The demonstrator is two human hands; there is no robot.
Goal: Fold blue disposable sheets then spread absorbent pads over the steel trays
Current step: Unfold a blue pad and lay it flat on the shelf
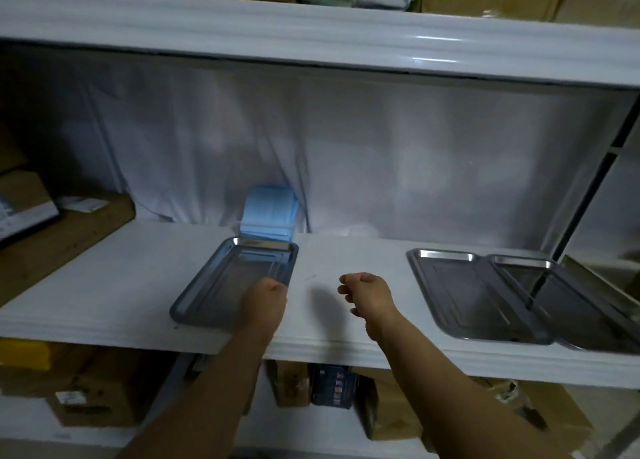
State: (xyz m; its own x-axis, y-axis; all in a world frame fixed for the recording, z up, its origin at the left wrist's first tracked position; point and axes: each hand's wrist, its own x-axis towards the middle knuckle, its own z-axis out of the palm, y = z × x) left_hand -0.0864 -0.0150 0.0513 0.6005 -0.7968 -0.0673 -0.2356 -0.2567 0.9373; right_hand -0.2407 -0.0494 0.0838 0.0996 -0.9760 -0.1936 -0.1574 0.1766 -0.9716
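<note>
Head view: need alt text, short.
Two bare hands reach over a white shelf: the left hand grips the near edge of a steel tray, the right hand hovers loosely curled, holding nothing. Blue folded sheets sit behind that tray; two more empty trays lie to the right.

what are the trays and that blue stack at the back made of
The three shallow rectangular steel trays look like brushed stainless steel: grey, with bright glints on the rolled rims. The folded light blue stack looks like thin nonwoven or paper sheet, matte and softly creased; which one cannot be told.
</note>
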